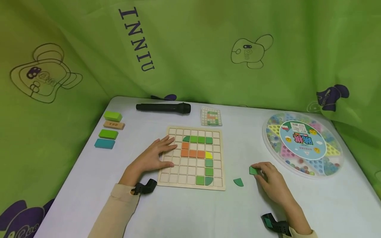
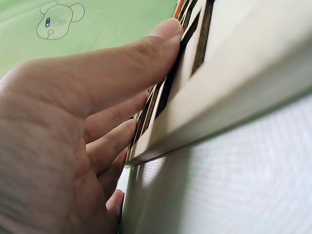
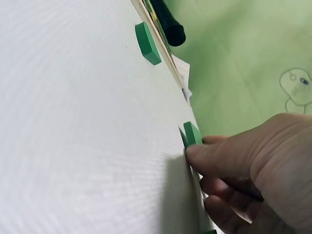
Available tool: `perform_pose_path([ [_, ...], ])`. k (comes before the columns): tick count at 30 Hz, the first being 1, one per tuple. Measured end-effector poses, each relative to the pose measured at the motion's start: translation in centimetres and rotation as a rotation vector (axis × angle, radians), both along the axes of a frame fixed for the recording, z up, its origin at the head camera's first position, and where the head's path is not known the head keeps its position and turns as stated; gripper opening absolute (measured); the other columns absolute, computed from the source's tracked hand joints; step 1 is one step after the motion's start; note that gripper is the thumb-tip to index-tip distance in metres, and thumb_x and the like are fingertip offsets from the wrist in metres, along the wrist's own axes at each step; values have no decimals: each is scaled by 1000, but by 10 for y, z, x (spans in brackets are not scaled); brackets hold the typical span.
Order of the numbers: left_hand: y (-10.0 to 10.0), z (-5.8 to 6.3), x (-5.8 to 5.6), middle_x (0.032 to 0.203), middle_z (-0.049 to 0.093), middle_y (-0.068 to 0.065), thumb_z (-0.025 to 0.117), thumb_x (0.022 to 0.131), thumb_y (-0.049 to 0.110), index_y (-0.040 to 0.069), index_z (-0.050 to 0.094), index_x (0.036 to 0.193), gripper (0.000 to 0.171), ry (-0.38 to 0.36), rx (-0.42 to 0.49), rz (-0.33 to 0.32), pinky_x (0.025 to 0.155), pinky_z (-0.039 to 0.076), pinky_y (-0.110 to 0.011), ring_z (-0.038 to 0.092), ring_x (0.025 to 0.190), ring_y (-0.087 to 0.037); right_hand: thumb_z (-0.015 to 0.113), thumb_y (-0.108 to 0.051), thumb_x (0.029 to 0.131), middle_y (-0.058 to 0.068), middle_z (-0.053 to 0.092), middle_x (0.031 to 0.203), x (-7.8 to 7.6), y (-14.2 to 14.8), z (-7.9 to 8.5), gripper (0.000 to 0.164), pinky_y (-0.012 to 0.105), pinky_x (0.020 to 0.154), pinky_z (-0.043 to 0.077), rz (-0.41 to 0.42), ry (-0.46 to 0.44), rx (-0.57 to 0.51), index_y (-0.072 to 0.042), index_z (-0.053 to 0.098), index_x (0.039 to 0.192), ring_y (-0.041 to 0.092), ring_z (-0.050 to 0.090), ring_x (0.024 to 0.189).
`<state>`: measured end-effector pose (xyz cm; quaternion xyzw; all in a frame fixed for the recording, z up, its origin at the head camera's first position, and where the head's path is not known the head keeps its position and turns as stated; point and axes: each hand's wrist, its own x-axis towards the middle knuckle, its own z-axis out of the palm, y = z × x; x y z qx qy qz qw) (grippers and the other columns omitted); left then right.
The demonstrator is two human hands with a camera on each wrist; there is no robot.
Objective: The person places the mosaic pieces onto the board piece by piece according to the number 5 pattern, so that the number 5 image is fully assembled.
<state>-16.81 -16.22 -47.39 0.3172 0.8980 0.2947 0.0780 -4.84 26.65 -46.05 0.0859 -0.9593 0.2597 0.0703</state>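
Note:
A wooden grid board lies mid-table, with green, orange and yellow tiles set in a bent line of its squares. My left hand rests on the board's left side, fingers spread; in the left wrist view the thumb lies over the frame's edge. To the right of the board, my right hand pinches a small green tile between thumb and fingers, low over the white table. The right wrist view shows this tile on edge, partly covered by the thumb. Between board and right hand lies a green quarter-circle tile.
Behind the board lie a pattern card and a black microphone. Several blocks, including a blue one, line the left side. A round marble board game sits at the right. A green curtain hangs behind the table.

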Motion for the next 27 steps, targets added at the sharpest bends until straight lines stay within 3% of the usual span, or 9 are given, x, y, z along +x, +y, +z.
perform_pose_path([
  [3, 2, 0, -2, 153, 34, -4, 75, 75, 47, 12, 53, 137, 74, 0, -3, -11, 118, 12, -51, 20, 145, -26, 70, -1, 81, 6, 62, 106, 2, -1, -2, 30, 32, 82, 44, -12, 31, 14, -8, 65, 111, 23, 58, 98],
  [9, 3, 1, -4, 153, 34, -4, 75, 75, 47, 12, 52, 137, 74, 5, -6, -27, 118, 12, -52, 20, 146, -27, 73, -6, 81, -1, 63, 105, 2, -10, 6, 31, 10, 80, 40, 9, 73, -43, -10, 66, 111, 14, 57, 92],
  [20, 2, 2, -1, 153, 33, -4, 75, 76, 45, 13, 52, 137, 73, -6, 3, -8, 119, 12, -51, 20, 146, -26, 76, -10, 78, -6, 61, 106, -6, -77, 12, 34, 28, 73, 54, 268, 44, -148, -11, 68, 111, 11, 60, 91],
  [27, 1, 3, 1, 152, 34, -7, 76, 75, 44, 11, 53, 136, 73, -1, 16, -9, 118, 13, -53, 21, 145, -29, 73, -13, 82, -3, 60, 104, -10, -124, 10, 30, 23, 71, 51, 383, -22, -170, -9, 68, 112, 11, 56, 87],
])
